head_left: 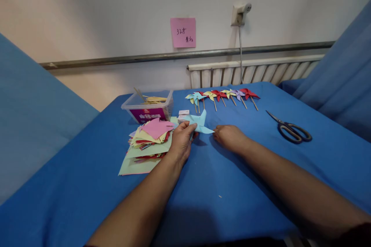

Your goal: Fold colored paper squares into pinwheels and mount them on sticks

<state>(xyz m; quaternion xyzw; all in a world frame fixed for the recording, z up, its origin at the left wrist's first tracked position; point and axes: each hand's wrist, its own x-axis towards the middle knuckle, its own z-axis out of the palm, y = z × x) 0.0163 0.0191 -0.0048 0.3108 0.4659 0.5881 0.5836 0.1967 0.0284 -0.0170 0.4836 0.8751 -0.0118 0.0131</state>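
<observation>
Two hands work at the middle of the blue worktop (220, 185). At far left we see a stack of coloured paper squares (147, 142), with a clear plastic tub (147, 107) of wooden sticks behind it. Our left hand (182, 141) lies just beside the stack, its grip closed on a light blue paper pinwheel (199, 122). The pinwheel stands raised off the cloth, one blade pointing up and one pointing right toward our right hand (229, 136), which touches that blade tip; we cannot tell its grip. A row of finished pinwheels (222, 96) lies along the far edge, sticks slanting toward us. Scissors (290, 128) lie well apart at right. The near cloth is open.
</observation>
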